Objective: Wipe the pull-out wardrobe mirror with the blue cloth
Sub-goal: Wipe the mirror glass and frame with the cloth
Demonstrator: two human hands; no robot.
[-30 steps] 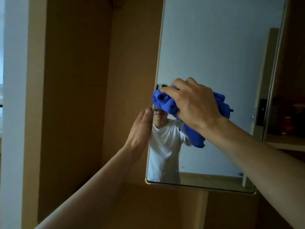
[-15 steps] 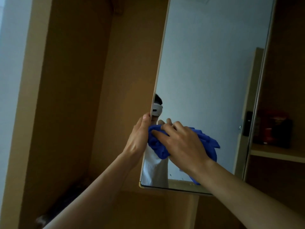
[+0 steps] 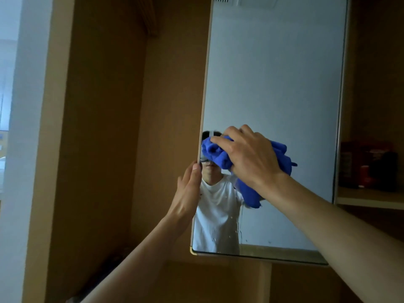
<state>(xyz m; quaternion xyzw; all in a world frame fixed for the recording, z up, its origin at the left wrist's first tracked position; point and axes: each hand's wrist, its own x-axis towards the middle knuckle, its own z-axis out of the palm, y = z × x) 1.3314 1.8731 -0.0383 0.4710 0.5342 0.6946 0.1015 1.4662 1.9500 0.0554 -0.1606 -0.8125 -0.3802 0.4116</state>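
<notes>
The tall pull-out wardrobe mirror (image 3: 275, 84) with a thin gold frame stands upright in front of me. My right hand (image 3: 251, 156) presses a bunched blue cloth (image 3: 216, 153) flat against the glass near its left edge, at mid height. My left hand (image 3: 189, 191) grips the mirror's left edge just below the cloth, fingers wrapped behind the frame. Water drops and a thin run mark the lower glass under the cloth. The glass reflects a person in a white T-shirt.
Brown wardrobe panels (image 3: 105, 127) lie left of and behind the mirror. A shelf (image 3: 369, 197) to the right carries dark and red containers (image 3: 367, 167). A pale wall and window strip (image 3: 8, 106) run down the far left.
My right hand has carried the cloth up the glass from the lower left part of the mirror. My left hand has kept its hold on the left edge.
</notes>
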